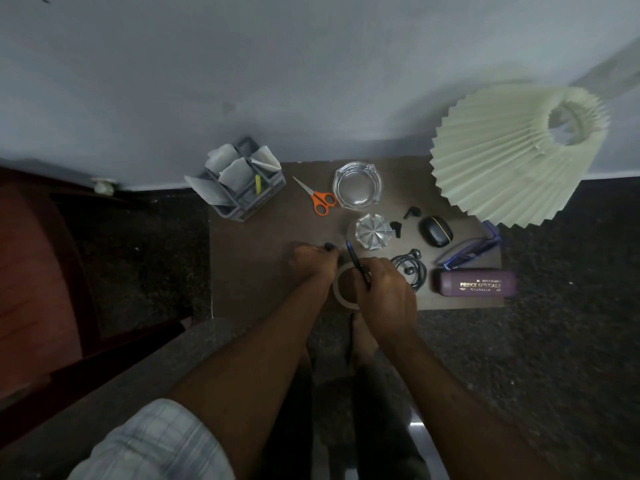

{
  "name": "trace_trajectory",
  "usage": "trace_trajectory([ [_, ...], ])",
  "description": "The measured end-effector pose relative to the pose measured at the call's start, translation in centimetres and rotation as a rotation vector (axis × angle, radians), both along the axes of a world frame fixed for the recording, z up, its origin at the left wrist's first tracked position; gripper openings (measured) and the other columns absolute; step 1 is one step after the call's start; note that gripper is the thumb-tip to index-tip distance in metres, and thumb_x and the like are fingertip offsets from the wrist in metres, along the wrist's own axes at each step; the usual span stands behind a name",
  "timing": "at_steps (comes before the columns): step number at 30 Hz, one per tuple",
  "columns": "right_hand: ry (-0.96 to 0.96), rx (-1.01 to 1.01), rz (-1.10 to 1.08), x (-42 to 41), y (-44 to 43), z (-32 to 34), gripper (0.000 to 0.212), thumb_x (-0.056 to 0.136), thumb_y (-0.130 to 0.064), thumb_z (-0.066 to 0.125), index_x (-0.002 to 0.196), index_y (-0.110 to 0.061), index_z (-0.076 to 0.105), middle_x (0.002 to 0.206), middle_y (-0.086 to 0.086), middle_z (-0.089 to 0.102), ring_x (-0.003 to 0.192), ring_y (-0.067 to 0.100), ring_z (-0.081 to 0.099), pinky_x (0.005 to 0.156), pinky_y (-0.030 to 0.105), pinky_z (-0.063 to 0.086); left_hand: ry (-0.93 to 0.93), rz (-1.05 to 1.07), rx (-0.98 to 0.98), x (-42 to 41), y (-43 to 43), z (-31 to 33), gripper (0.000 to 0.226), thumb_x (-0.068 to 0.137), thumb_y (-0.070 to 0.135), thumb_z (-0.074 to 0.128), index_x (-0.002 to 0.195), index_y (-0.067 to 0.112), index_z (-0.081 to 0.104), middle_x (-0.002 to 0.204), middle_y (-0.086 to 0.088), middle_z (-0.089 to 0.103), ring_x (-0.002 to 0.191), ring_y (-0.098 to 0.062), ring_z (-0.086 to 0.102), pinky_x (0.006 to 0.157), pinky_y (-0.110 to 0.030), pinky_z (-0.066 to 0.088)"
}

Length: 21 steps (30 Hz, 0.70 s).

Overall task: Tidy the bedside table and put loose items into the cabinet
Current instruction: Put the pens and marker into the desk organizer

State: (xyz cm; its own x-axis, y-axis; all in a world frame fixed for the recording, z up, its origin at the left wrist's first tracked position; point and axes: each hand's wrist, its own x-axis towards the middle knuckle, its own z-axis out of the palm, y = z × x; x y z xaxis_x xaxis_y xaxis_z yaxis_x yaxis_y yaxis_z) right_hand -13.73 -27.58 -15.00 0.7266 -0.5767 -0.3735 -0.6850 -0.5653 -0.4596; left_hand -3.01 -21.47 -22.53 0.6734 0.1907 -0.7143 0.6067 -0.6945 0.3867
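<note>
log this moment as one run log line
left hand: at white tape roll rim, grip unclear | right hand: grips dark blue pen | stage: brown bedside table not yet tidied

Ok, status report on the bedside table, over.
Right hand grips pen. Left hand at tape roll rim, grip unclear. Scissors, earphones, glasses, case not yet stowed. Faceted glass piece close by pen tip.

Brown table [263, 244] w/ scissors [317, 196], ashtray [357, 184], earbud case [435, 231], specs case [472, 283]
</note>
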Motion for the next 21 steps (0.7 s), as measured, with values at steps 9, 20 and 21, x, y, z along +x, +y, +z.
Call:
trace_trajectory([
  [9, 0.009, 0.016, 0.032, 0.0, 0.0, 0.3, 0.024, 0.098, -0.029, 0.057, 0.116, -0.017, 0.066, 0.106, 0.003, 0.065, 0.095, 0.025, 0.064, 0.077, 0.045, 0.054, -0.007, 0.117, -0.026, 0.7, 0.5, 0.3, 0.029, 0.069, 0.037, 0.079, 0.054, 0.017, 0.063, 0.073, -0.005, 0.075, 0.077, -0.025, 0.075, 0.076, -0.04, 0.063],
  [20, -0.099, 0.195, -0.131, 1.8, 1.9, 0.0, 0.012, 0.087, -0.021, 0.064, 0.097, -0.021, 0.072, 0.086, 0.0, 0.073, 0.079, 0.019, 0.068, 0.065, 0.022, 0.042, 0.15, 0.549, -0.856, 2.6, 4.0, 4.1, 0.015, 0.093, -0.007, 0.059, 0.098, 0.007, 0.06, 0.082, -0.012, 0.065, 0.077, -0.023, 0.067, 0.068, -0.029, 0.063],
  [21, -0.103, 0.282, -0.19, 2.1, 2.1, 0.0, 0.011, 0.086, -0.021, 0.064, 0.094, -0.025, 0.072, 0.083, -0.003, 0.074, 0.078, 0.018, 0.07, 0.066, 0.024, 0.047, 0.149, 0.551, -0.878, 2.8, 4.5, 4.2, 0.014, 0.093, -0.006, 0.059, 0.098, 0.007, 0.06, 0.082, -0.012, 0.065, 0.078, -0.023, 0.069, 0.068, -0.029, 0.062],
])
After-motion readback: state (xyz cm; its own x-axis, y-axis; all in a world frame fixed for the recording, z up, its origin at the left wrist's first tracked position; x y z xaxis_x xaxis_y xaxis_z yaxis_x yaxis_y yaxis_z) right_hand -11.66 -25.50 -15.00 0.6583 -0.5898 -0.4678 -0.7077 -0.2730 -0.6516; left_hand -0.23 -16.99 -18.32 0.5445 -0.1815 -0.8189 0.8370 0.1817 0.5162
